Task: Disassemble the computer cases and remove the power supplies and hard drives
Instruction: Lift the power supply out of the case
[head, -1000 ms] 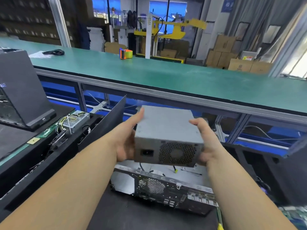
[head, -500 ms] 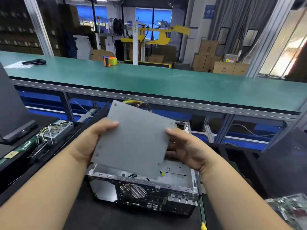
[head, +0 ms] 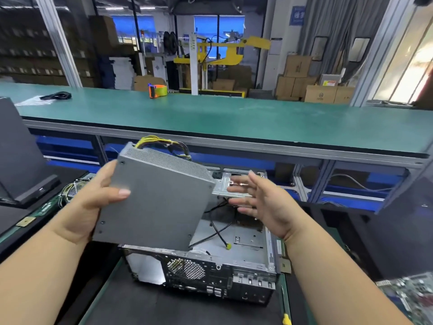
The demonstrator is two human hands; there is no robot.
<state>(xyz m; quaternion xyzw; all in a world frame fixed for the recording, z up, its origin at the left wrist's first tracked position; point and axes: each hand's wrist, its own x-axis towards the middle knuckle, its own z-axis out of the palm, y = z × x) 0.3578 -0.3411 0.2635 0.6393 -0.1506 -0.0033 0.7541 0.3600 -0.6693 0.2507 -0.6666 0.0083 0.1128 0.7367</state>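
Your left hand [head: 93, 202] grips the tilted grey power supply [head: 154, 202], thumb across its face, above the opened computer case [head: 210, 270]. Just beside it, your right hand [head: 264, 202] hangs spread, holding nothing.

Factory assy floor: green conveyor bench [head: 234, 120], stacked cartons [head: 297, 80], yellow machine [head: 225, 52].
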